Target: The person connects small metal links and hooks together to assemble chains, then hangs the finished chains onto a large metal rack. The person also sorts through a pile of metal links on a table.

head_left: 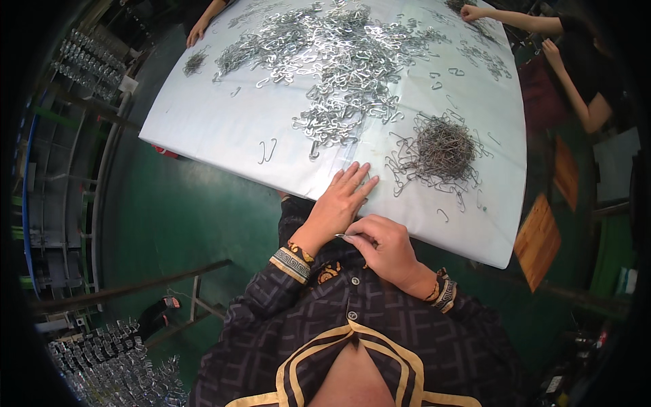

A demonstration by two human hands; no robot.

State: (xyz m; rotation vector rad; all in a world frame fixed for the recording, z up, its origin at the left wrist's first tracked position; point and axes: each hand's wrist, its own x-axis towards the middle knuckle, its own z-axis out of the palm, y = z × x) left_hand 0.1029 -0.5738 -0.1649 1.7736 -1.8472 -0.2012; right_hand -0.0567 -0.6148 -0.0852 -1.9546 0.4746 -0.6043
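My left hand (341, 200) lies at the near edge of the table with its fingers stretched out, pointing toward a heap of shiny metal hook-like clips (329, 122). Just below and to the right, my right hand (388, 252) is closed in a pinch. A small metal piece (341, 235) pokes out from its fingertips beside my left wrist; most of it is hidden, so its exact kind does not show. Right of my left hand sits a round, tangled pile of thin dark wire hooks (445, 148). Two loose hooks (268, 150) lie to the left.
The white-covered table (210, 129) spreads out ahead. One person's hand (198, 32) rests at its far left; another person's hands (472, 13) are at the far right. Wooden boards (538, 241) stand right of the table. Racks of metal parts (115, 366) are at lower left.
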